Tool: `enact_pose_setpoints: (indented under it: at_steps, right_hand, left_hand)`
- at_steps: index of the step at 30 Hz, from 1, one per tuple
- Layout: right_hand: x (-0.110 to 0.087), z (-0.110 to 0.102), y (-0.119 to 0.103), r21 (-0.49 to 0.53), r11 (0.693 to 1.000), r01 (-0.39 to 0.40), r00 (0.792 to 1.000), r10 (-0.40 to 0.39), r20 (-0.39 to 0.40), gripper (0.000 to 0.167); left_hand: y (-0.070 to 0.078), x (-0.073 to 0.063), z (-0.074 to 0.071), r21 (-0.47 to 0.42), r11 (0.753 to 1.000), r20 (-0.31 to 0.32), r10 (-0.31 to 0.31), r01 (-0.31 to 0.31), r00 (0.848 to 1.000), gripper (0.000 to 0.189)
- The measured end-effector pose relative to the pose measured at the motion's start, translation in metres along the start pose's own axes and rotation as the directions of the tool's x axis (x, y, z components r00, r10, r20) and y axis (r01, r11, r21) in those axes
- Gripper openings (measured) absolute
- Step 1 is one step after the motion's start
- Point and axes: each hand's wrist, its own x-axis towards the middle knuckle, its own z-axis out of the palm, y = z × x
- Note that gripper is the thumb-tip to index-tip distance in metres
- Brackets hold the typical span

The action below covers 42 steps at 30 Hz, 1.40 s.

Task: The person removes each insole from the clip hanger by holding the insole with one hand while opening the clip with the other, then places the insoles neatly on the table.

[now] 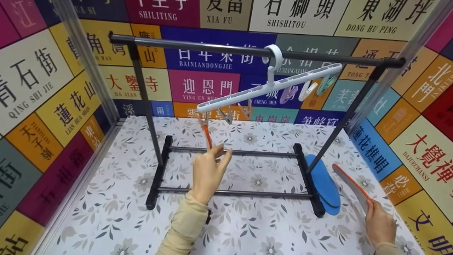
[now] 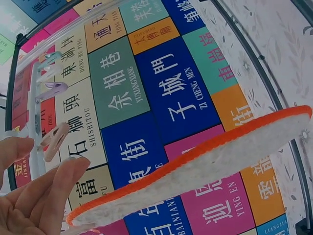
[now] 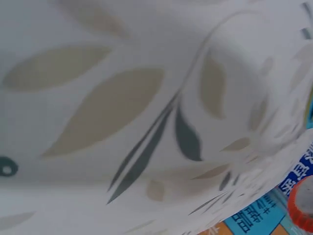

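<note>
Currently, the person's left hand (image 1: 208, 173) is near the lower end of an orange-edged insole (image 1: 207, 136), with thumb and fingers apart; whether any of them touches the insole, I cannot tell. That insole hangs from a pale clip (image 1: 203, 119) at the left end of a white hanger (image 1: 240, 96), hooked over the top bar of a dark rack (image 1: 216, 47). The hanger slants, its left end lower in the head view than its right, and more clips dangle along it, among them a purple clip (image 1: 288, 94), a white clip (image 1: 307, 91) and a green clip (image 1: 326, 85).

The right hand (image 1: 381, 222) has its fingers clamped on the near end of a 2nd orange-edged insole (image 1: 354, 182), held beside the rack's right side. Between that insole and the rack, 2 blue insoles (image 1: 324, 182) lie overlapping on the flower-patterned tabletop (image 1: 258, 223), next to the rack's right foot. Colourful panels of Chinese lettering (image 1: 208, 86) cover the walls behind.
</note>
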Motion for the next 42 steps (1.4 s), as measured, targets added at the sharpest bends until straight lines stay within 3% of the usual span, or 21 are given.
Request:
enact_pose_setpoints:
  at_steps: [5,9,19,33,38,42]
  right_hand:
    - [0.007,0.006,0.011,-0.070,0.997,0.009,0.991,0.001,0.134,0.032]
    - [0.012,0.013,0.014,-0.102,0.995,0.021,0.972,0.004,0.233,0.034]
    - [0.033,0.031,0.008,-0.067,0.997,0.024,0.925,0.003,0.380,0.031]
    - [0.054,0.042,0.002,-0.011,0.997,0.078,0.852,-0.061,0.520,0.033]
    - [0.053,0.044,-0.001,0.003,0.996,0.085,0.847,-0.073,0.527,0.035]
    - [0.052,0.046,-0.002,0.015,0.996,0.087,0.859,-0.083,0.505,0.033]
  left_hand:
    - [-0.003,-0.008,0.000,-0.008,1.000,-0.008,0.000,0.000,1.000,0.035]
    - [-0.007,-0.010,0.000,0.038,0.999,-0.025,0.023,-0.022,0.999,0.034]
    - [-0.011,-0.017,-0.002,0.078,0.996,-0.039,0.049,-0.045,0.998,0.032]
    - [-0.014,-0.022,-0.007,0.089,0.996,-0.020,0.007,-0.005,1.000,0.036]
    - [-0.015,-0.023,-0.010,0.061,0.998,-0.014,-0.012,0.013,1.000,0.036]
    - [-0.015,-0.022,-0.011,0.062,0.998,-0.020,0.001,0.000,1.000,0.034]
